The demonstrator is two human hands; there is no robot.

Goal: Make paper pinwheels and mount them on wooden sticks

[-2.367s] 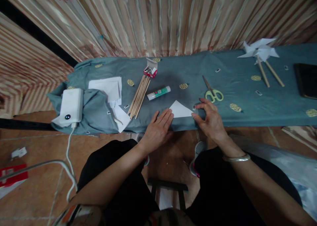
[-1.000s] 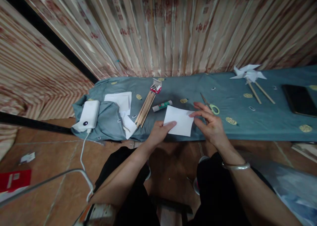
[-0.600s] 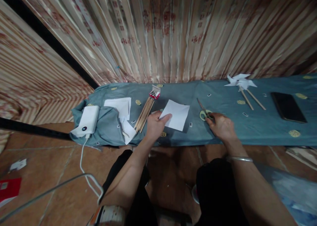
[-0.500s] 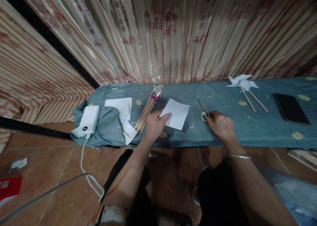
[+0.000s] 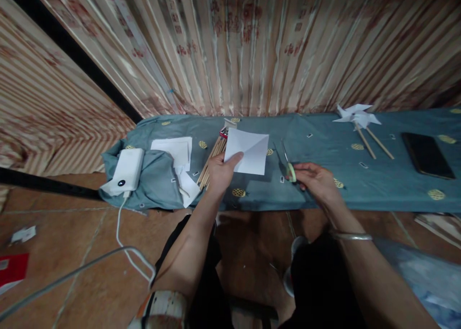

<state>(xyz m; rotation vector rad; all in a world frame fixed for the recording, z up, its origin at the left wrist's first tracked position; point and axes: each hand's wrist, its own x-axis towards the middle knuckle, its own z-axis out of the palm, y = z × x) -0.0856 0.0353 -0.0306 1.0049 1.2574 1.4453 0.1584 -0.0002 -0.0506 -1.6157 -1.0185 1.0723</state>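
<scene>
My left hand (image 5: 222, 171) grips a square white sheet of paper (image 5: 250, 151) by its left edge, thumb on top. A crease runs diagonally across the sheet. In my right hand (image 5: 315, 181) is a pair of scissors (image 5: 290, 171) with green handles, raised over the cloth with the blades pointing away from me. The blades stand a short way right of the paper, not touching it. Partly behind the paper lie a bundle of wooden sticks (image 5: 212, 162) and a small red box (image 5: 224, 133) of shiny metal bits.
Paper pinwheels (image 5: 356, 115) on sticks and a black phone (image 5: 428, 155) lie on the right of the cloth-covered bench (image 5: 317, 149). To the left are white paper pieces (image 5: 172, 149) and a white power bank (image 5: 127, 169) with a cable (image 5: 118, 225). A patterned curtain (image 5: 237, 50) hangs behind.
The scissors have come up off the cloth and swung upright, moving left toward the paper. My left hand has raised and turned the sheet, which now covers part of the red box.
</scene>
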